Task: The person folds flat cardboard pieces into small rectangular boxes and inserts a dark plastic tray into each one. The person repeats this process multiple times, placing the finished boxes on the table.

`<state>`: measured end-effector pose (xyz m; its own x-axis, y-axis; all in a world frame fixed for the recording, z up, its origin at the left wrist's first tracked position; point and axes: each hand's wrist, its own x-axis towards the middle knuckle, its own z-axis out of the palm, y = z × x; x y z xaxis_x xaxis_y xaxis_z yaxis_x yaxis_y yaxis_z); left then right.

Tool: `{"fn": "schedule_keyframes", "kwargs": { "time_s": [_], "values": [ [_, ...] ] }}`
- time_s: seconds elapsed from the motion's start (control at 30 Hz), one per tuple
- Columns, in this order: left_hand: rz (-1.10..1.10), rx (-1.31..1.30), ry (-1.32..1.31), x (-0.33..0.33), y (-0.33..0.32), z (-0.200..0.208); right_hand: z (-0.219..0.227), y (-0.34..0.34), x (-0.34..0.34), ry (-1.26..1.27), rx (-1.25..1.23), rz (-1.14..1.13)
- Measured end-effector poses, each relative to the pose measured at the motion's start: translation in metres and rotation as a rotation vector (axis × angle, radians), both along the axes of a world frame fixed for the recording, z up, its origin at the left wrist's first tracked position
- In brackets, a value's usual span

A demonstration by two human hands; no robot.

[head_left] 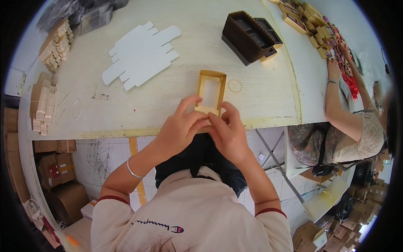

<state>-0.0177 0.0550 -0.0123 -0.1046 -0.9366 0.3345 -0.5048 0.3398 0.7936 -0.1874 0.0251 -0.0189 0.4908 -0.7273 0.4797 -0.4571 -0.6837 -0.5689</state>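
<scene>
When viewed from above, found open gold box (210, 93) at frame centre, on desk (142, 112), with lower end clamped between left hand (179, 126) and right hand (229, 133). Noted flat white cardboard blank (142, 53) at upper left, stacked brown trays (243, 38) at upper right, rubber band (242, 86) just right of box.

On my table (147, 109), grey plastic bags (63, 14) are lying at the far left corner. Below, I am seeing brown cartons (52, 172) and a yellow stripe (133, 148). To my right, a co-worker (357, 130) is reaching beside a red heap (350, 82).
</scene>
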Motion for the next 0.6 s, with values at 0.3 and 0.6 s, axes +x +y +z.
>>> {"fn": "schedule_keyframes", "kwargs": {
  "time_s": [0.3, 0.6],
  "values": [
    [-0.173, 0.042, -0.344, 0.008, -0.011, 0.002, 0.011, -0.014, -0.003, 0.421, 0.141, 0.136],
    [-0.399, 0.018, -0.563, 0.036, -0.028, 0.037, 0.034, -0.072, -0.048, 0.279, 0.027, 0.243]
  ]
}}
